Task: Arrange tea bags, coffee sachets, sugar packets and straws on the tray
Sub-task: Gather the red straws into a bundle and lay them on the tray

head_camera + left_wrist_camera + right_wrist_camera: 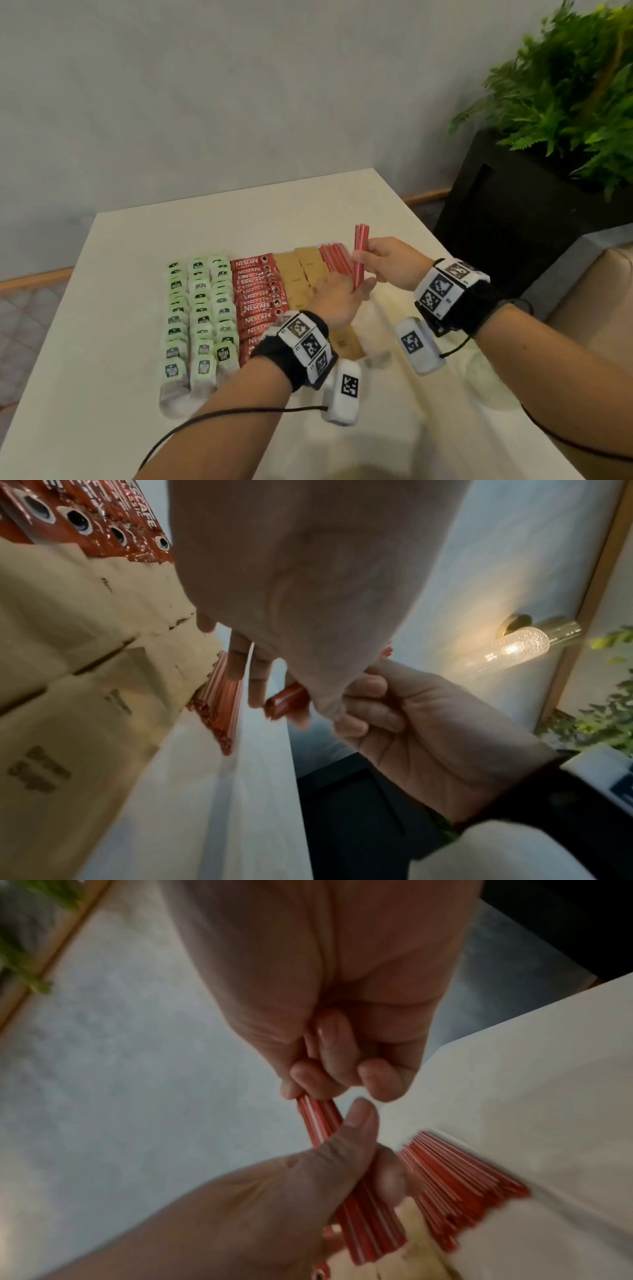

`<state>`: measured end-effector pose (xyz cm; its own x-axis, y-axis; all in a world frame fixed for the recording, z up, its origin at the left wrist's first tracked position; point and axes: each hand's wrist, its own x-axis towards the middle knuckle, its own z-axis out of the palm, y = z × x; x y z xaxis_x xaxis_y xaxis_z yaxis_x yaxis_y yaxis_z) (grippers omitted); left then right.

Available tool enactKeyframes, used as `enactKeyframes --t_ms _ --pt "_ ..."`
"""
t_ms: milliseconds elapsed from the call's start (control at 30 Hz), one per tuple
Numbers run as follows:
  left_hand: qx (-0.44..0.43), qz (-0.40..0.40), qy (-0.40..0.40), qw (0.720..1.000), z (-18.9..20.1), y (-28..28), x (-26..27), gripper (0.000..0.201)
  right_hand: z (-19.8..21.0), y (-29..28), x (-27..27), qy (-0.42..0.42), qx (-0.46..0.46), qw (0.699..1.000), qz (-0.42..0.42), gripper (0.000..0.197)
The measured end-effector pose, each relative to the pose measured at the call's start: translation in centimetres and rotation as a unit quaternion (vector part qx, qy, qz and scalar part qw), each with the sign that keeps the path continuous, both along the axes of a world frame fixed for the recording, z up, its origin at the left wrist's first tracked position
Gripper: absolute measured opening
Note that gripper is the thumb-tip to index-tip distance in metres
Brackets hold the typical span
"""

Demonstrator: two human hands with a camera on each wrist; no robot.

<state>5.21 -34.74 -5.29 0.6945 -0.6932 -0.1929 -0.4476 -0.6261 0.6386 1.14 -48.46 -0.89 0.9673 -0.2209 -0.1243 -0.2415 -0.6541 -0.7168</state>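
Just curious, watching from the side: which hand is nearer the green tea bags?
Left. The left hand is over the brown packets, two rows right of the tea bags. The right hand is further right, past the straws on the table, holding a straw bundle.

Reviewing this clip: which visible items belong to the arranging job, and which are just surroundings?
Job items:
green tea bags
red coffee sachets
brown sugar packets
laid-out straws
straw bundle, held by right hand and left hand

Surroundings:
potted plant
black planter
wall lamp
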Motion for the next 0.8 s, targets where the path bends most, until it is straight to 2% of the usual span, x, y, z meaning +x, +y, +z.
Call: enactKeyframes --t_ms 67,100,200,300,367,500,633,800 --pt "0.094 -0.018 -0.059 0.994 -0.9 0.1 0.3 0.032 -1.7 0.0 0.3 0.027 -0.032 0.999 -0.006 0.038" --pt "0.104 -0.022 -0.081 0.991 -1.3 0.2 0.5 0.031 -2.5 0.0 0.3 0.05 -0.041 0.998 -0.012 0.038" --pt "0.082 -0.018 -0.11 0.99 -3.0 0.7 0.5 0.058 -4.9 0.0 0.1 0.123 -0.073 0.99 -0.019 0.036" --pt "0.122 -0.043 -0.122 0.984 -4.4 1.0 -0.4 0.087 -6.2 0.1 -0.2 0.159 -0.086 0.983 -0.006 0.03" --pt "0.145 -0.061 -0.137 0.978 -4.9 1.0 -1.0 0.094 -6.3 0.5 -0.4 0.182 -0.093 0.979 0.004 0.031" --pt "0.176 -0.074 -0.177 0.966 -5.2 0.7 -1.6 0.091 -6.4 0.5 -0.2 0.218 -0.101 0.971 0.005 0.034" --pt "0.212 -0.074 -0.198 0.954 -5.3 1.0 -1.8 0.095 -5.9 0.5 -0.5 0.21 -0.13 0.969 -0.012 0.038" --pt "0.203 -0.067 -0.193 0.958 -5.4 1.4 -1.5 0.096 -6.1 0.1 -1.9 0.11 -0.11 0.985 -0.078 0.026"
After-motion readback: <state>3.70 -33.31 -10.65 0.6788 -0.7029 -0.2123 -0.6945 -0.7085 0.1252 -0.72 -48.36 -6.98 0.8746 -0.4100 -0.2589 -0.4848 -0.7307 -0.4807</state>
